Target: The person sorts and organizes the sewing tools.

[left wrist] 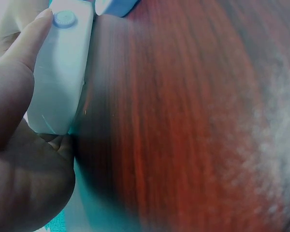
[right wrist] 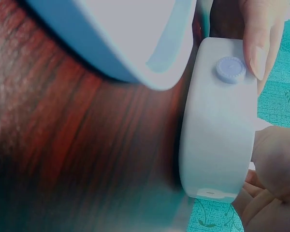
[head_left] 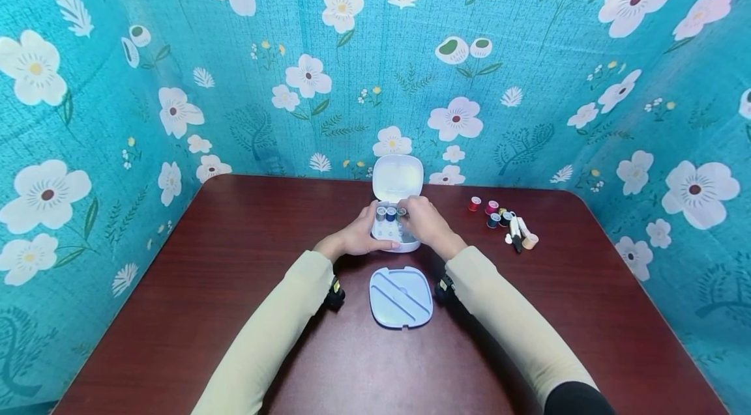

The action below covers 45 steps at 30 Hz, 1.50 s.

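A small white sewing box (head_left: 405,247) stands on the table with its lid (head_left: 399,178) raised at the back. My left hand (head_left: 359,234) grips its left side, the thumb along the front wall near a round button (left wrist: 64,19). Inside, a grey thread spool (head_left: 381,214) and a blue thread spool (head_left: 390,214) stand upright side by side in the back row. To their right, my right hand (head_left: 427,223) reaches over the box and pinches a dark greenish thread spool (head_left: 401,212), partly hidden by the fingers. Short pegs show in front of the spools.
A pale blue divided tray (head_left: 401,298) lies on the table between my forearms, in front of the box. Off to the right are a red spool (head_left: 474,204), a pink spool (head_left: 491,207), dark spools (head_left: 494,220), a beige spool (head_left: 530,242) and a white, black-tipped tool (head_left: 515,232).
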Available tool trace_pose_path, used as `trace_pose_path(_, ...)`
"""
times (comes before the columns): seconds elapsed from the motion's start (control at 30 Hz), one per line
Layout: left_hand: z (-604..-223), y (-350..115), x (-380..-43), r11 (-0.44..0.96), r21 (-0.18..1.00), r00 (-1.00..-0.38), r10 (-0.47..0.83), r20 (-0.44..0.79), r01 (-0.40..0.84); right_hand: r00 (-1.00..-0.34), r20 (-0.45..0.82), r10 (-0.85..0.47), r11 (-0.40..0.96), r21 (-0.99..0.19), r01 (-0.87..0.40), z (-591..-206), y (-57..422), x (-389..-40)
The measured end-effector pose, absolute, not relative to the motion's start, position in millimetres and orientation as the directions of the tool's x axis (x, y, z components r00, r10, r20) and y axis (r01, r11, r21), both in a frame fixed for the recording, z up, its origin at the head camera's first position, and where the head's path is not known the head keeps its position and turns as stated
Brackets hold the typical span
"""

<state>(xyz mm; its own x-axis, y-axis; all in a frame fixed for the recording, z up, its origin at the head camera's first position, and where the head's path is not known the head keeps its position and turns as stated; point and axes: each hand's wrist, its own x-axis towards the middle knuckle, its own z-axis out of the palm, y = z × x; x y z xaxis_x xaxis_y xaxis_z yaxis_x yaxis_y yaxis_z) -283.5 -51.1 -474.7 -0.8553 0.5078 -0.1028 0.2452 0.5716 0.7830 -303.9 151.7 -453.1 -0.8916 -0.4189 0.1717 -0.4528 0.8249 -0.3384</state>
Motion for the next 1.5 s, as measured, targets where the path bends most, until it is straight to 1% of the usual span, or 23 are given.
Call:
trace_pose_path(0.33, -474.2, -50.3, -280.1, 0.574, 0.791, -0.863, 0.490, -0.125, 0.212, -0.885, 0.149, -0.442, 0.838, -0.285, -0.466, -448.6, 153.3, -296.7)
trace_pose_path(0.7, -471.6, -51.1, -279.7, 0.533, 0.814, -0.861, 0.501, -0.082, 0.233, -0.873, 0.169, -0.458, 0.831, -0.268, -0.488, -439.2, 162.7, -290.9)
trace_pose_path(1.1, -472.1, -50.7, -280.6, 0.529, 0.814, -0.860, 0.505, -0.077, 0.238, -0.864, 0.201, -0.461, 0.809, -0.306, -0.502, -438.8, 170.3, -282.7)
trace_pose_path(1.3, -472.1, -49.7, -281.2, 0.557, 0.795, -0.861, 0.500, -0.091, 0.240, -0.854, 0.230, -0.466, 0.805, -0.289, -0.518, -438.4, 175.1, -279.3)
trace_pose_path(1.5, -471.2, -49.5, -280.9, 0.558, 0.789, -0.859, 0.506, -0.076, 0.259, -0.873, 0.229, -0.432, 0.816, -0.314, -0.486, -439.1, 181.6, -276.1)
